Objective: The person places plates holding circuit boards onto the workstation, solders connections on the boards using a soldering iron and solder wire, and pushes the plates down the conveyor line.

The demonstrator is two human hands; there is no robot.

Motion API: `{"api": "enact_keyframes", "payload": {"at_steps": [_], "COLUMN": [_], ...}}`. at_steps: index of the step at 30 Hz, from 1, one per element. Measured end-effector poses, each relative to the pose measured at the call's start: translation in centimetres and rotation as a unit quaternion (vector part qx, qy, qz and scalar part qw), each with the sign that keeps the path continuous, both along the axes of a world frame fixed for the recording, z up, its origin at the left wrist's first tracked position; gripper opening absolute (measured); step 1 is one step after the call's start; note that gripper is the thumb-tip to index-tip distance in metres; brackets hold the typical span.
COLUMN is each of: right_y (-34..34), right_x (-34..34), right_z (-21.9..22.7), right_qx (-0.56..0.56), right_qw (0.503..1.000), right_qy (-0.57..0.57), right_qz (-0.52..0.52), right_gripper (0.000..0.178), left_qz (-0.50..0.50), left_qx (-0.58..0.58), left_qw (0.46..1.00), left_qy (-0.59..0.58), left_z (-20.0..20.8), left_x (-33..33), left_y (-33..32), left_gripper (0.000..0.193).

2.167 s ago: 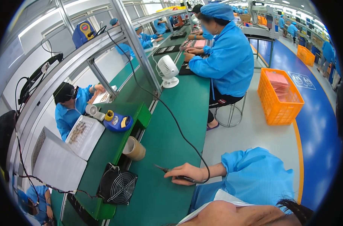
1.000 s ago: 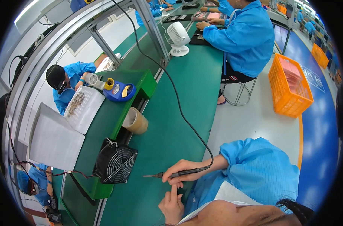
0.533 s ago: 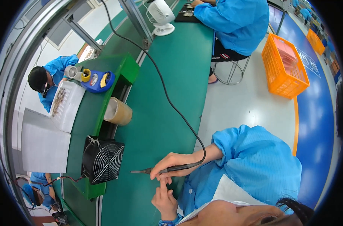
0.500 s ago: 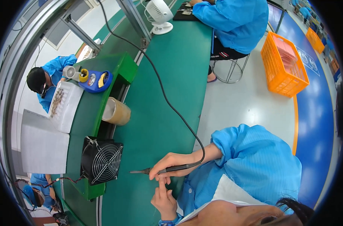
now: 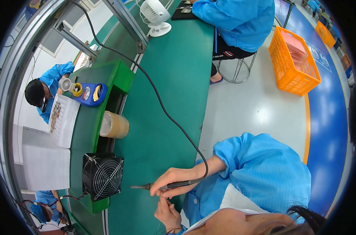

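Observation:
My right hand [image 5: 173,181] is closed around the black handle of a soldering iron [image 5: 182,183]. Its grey tip points left over the green bench mat, and a black cord [image 5: 162,102] curves from the handle up to the frame at upper left. Just below, my left hand [image 5: 168,213] has its fingers drawn together and raised to the right hand's fingertips. Whatever lies between those fingertips is too small or hidden to name. A square black cooling fan [image 5: 107,176] with a wire guard stands left of the iron's tip.
Along the green shelf [image 5: 123,78] are a yellowish round container [image 5: 116,126], a blue soldering stand [image 5: 94,95], a white tray [image 5: 62,123] and paper sheets [image 5: 45,164]. A white desk fan [image 5: 156,17] stands farther up. Co-workers sit nearby; an orange crate [image 5: 295,74] is on the floor.
The view has shifted slightly, moving the bench items left and down. Both hands and the iron sit a little farther left and lower; the left fingers look more bent.

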State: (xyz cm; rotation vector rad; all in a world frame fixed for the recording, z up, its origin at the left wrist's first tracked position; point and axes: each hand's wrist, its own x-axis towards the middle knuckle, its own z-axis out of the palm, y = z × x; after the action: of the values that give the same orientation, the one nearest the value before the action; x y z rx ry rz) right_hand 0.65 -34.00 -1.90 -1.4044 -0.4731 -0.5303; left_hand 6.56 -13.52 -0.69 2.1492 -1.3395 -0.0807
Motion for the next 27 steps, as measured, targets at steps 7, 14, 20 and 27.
{"api": "enact_keyframes", "payload": {"at_steps": [7, 14, 20, 27], "right_y": [-0.1, 0.2, -0.1, -0.5], "right_x": [-1.1, -0.5, 0.1, 0.1], "right_z": [0.5, 0.2, -0.4, -0.3], "right_qx": [0.021, 0.019, 0.024, -0.055], "right_qw": [0.996, 0.992, 0.992, 0.993], "right_qy": [0.07, 0.082, 0.087, 0.098], "right_qz": [0.053, 0.093, 0.087, 0.04], "right_gripper": [0.026, 0.026, 0.025, 0.03], "left_qz": [0.005, 0.011, 0.01, -0.002], "left_qx": [0.047, -0.073, -0.139, -0.167], "left_qw": [0.999, 0.996, 0.987, 0.982], "left_qy": [0.005, -0.054, -0.076, -0.09], "left_z": [-0.1, -1.6, -0.3, 1.5], "left_x": [-0.4, 1.4, 2.2, 3.1], "left_y": [0.5, -3.1, -6.1, -7.4], "left_gripper": [0.05, 0.05, 0.05, 0.05]}}
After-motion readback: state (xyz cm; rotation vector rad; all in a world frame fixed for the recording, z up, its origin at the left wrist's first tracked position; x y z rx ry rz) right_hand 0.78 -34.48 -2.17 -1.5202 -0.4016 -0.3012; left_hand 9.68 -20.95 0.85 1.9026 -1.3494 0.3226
